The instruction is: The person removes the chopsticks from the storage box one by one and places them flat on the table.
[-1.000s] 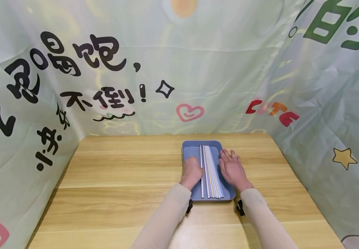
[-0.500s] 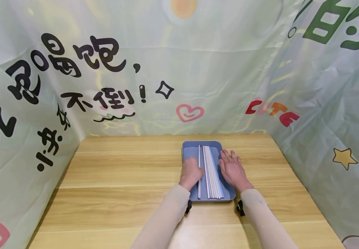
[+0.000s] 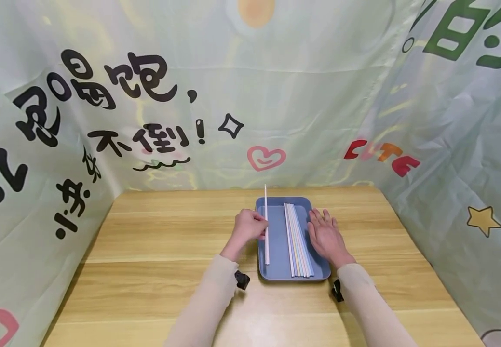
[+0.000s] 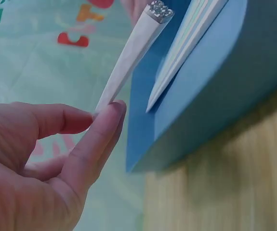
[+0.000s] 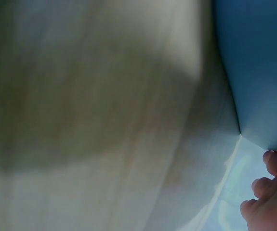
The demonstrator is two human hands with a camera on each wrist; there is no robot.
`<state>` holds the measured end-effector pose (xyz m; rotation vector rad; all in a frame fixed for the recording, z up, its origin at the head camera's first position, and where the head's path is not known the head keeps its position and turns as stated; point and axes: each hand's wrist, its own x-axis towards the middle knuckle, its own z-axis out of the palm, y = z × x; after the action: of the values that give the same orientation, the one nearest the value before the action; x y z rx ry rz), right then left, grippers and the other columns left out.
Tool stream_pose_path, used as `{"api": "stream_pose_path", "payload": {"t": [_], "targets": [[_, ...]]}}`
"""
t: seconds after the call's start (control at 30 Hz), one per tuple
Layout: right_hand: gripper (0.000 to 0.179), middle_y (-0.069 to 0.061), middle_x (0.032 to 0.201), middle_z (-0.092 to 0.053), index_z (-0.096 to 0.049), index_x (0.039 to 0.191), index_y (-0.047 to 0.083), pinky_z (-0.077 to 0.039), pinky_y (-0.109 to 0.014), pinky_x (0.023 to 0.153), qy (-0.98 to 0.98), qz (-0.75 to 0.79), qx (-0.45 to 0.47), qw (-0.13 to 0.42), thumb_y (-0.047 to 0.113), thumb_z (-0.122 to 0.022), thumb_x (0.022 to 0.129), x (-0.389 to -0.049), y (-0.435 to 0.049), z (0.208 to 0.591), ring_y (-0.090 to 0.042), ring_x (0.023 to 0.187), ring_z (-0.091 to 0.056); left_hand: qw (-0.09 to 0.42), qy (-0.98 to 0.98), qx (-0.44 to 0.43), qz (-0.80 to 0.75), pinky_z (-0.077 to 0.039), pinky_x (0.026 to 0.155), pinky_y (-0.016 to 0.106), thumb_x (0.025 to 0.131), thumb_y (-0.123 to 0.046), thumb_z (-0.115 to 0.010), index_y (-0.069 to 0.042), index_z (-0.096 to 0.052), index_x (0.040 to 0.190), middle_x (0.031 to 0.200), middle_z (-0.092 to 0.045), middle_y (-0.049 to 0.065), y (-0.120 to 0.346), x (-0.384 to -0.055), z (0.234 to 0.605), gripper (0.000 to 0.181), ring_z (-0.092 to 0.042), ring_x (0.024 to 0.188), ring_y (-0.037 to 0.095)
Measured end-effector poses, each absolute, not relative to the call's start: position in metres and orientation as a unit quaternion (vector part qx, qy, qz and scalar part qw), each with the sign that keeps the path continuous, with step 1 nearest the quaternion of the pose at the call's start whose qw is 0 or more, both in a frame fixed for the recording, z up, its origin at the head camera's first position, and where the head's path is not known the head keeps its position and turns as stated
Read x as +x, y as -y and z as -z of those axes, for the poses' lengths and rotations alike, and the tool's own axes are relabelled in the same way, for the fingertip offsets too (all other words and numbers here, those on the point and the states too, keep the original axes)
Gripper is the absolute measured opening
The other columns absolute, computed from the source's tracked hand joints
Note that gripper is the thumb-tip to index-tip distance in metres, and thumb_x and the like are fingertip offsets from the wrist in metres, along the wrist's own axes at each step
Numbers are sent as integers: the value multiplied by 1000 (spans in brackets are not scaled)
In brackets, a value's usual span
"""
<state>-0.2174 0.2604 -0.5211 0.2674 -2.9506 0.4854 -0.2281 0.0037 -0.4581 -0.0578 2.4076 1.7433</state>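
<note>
My left hand (image 3: 247, 226) pinches a long thin white stick (image 3: 267, 251) between thumb and fingers, above the left side of a blue tray (image 3: 276, 250). In the left wrist view the near end of the stick (image 4: 128, 60) looks silvery and grainy. Several similar sticks (image 3: 297, 241) in pale colours lie bunched lengthwise in the right half of the tray. Across the tray's right rim rests my right hand (image 3: 326, 238), its fingers straight and holding nothing. The right wrist view shows some of its fingertips (image 5: 256, 187) beside the tray wall (image 5: 258, 72).
The tray stands on a wooden table (image 3: 168, 231) near its back edge, right of the middle. Printed cloth (image 3: 215, 77) hangs behind the table and along both sides. A small black wrist device (image 3: 242, 280) sits at the left cuff.
My left hand has moved one stick away from the bunch, leftward and up, and now holds it over the tray's left side. The right hand stays at the right rim.
</note>
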Motion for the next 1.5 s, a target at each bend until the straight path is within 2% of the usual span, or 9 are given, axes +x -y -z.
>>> {"api": "stream_pose_path", "payload": {"t": [0.23,0.37,0.53,0.73,0.97,1.1,1.27,1.5], "targets": [[54,-27,166,-36,-39,157,-6,-19,-69,127,980,-165,86,68,25,-34,114,-218,-261,521,-54,156,-23,82,-802,-21,-591,-63,57,29,92,4,-67,12,-75,100,80,-77,22,33,-231,460,14,-68,53,12],[53,-27,166,-34,-38,158,-7,-18,-69,127,981,-164,86,65,24,-34,114,-218,-261,521,-54,156,-22,81,-817,-30,-570,-65,60,33,92,3,-65,12,-76,100,81,-77,21,49,-229,466,16,-70,55,14],[53,-27,166,-35,-39,157,-7,-19,-70,126,981,-161,87,67,23,-36,114,-219,-260,521,-55,156,-23,79,-842,-51,-531,-66,63,37,93,-2,-67,7,-77,93,79,-76,15,62,-225,477,13,-72,57,17],[53,-27,166,-35,-39,157,-7,-19,-70,126,981,-161,88,69,23,-35,114,-219,-260,521,-54,156,-23,83,-854,-58,-510,-64,58,35,91,2,-71,6,-77,87,69,-74,16,69,-221,486,8,-75,58,28],[53,-27,166,-35,-39,157,-7,-18,-70,127,982,-158,86,65,23,-35,114,-219,-261,522,-54,156,-23,103,-840,-71,-528,-63,56,31,88,7,-70,9,-76,90,70,-74,17,69,-219,496,6,-71,53,18],[54,-27,167,-34,-38,158,-7,-18,-70,127,981,-161,85,66,24,-35,114,-221,-260,521,-54,157,-22,103,-836,-69,-535,-63,56,32,86,10,-70,10,-76,90,70,-75,19,67,-221,501,7,-71,53,18],[53,-26,166,-35,-39,157,-7,-18,-69,127,979,-168,88,75,24,-35,114,-222,-260,520,-54,156,-23,98,-836,-59,-537,-63,55,31,83,10,-71,10,-76,87,69,-75,19,62,-222,501,7,-71,52,18],[53,-27,166,-36,-39,157,-7,-19,-70,126,979,-169,88,76,23,-36,114,-219,-261,522,-55,156,-24,108,-853,-49,-509,-60,50,27,83,8,-74,5,-75,77,60,-72,13,56,-220,505,7,-67,46,13]]}}
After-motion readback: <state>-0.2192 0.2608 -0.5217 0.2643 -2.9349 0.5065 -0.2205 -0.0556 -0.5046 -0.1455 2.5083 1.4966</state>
